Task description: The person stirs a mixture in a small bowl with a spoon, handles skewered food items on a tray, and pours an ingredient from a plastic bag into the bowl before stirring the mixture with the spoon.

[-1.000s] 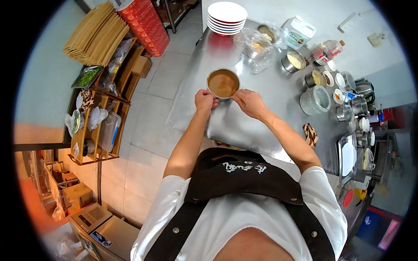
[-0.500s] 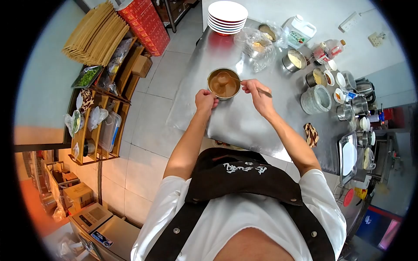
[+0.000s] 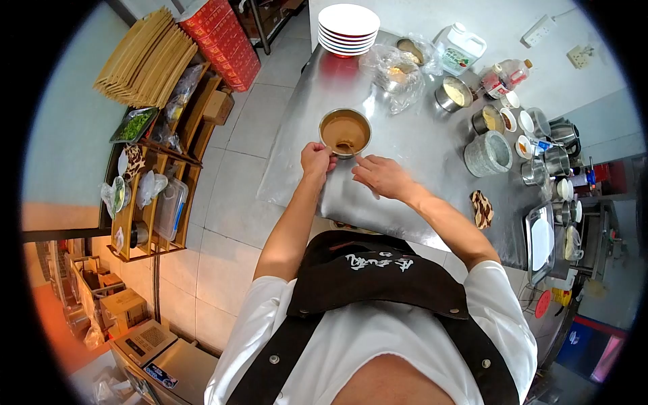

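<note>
A round metal bowl (image 3: pixel 369 120) of smooth brown sauce (image 3: pixel 344 125) stands on the steel table. My left hand (image 3: pixel 317 160) pinches the bowl's rim at its near left side. Beside it, my right hand (image 3: pixel 385 177) is closed around the handle of a spoon (image 3: pixel 345 146). The spoon's head dips into the sauce near the close edge, where the surface is disturbed. Most of the handle is hidden by my right fingers.
White plates (image 3: pixel 348 20) are stacked at the table's far end. Plastic bags (image 3: pixel 398 77), a white jug (image 3: pixel 460 48), a stone mortar (image 3: pixel 487 154) and several small bowls line the right side. A patterned cloth (image 3: pixel 481 209) lies near the front edge. Shelves (image 3: pixel 152 196) stand to the left.
My right hand has swung down and left, bringing the spoon from the bowl's right side to its near edge. My left hand stays at the rim.
</note>
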